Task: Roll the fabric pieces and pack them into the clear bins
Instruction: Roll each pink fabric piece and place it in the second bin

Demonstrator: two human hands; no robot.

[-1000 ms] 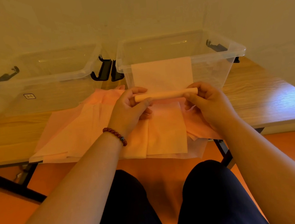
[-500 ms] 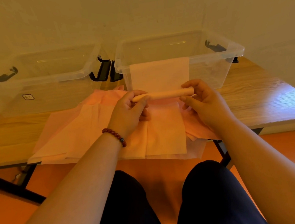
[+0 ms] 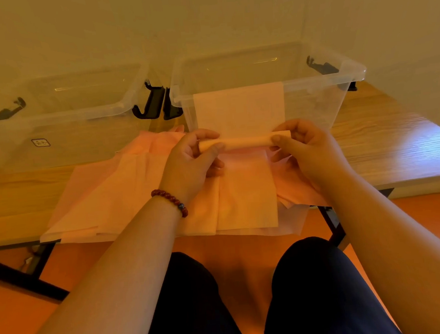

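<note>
A pale pink fabric piece (image 3: 239,110) hangs over the front rim of the right clear bin (image 3: 338,78), and its lower end is wound into a tight roll (image 3: 246,141). My left hand (image 3: 192,163) pinches the roll's left end between thumb and fingers. My right hand (image 3: 307,149) pinches the right end. Under both hands lies a spread pile of pink fabric pieces (image 3: 126,192) on the wooden table (image 3: 386,148). A second clear bin (image 3: 59,113) stands to the left.
Black latch handles (image 3: 156,103) stick out between the two bins, and another (image 3: 320,66) on the right bin's far side. The wall stands right behind the bins. The fabric pile overhangs the table's near edge above my knees (image 3: 250,296).
The roll has moved up the hanging strip towards the bin, so less loose fabric shows. Both hands shifted their fingers around the roll's ends.
</note>
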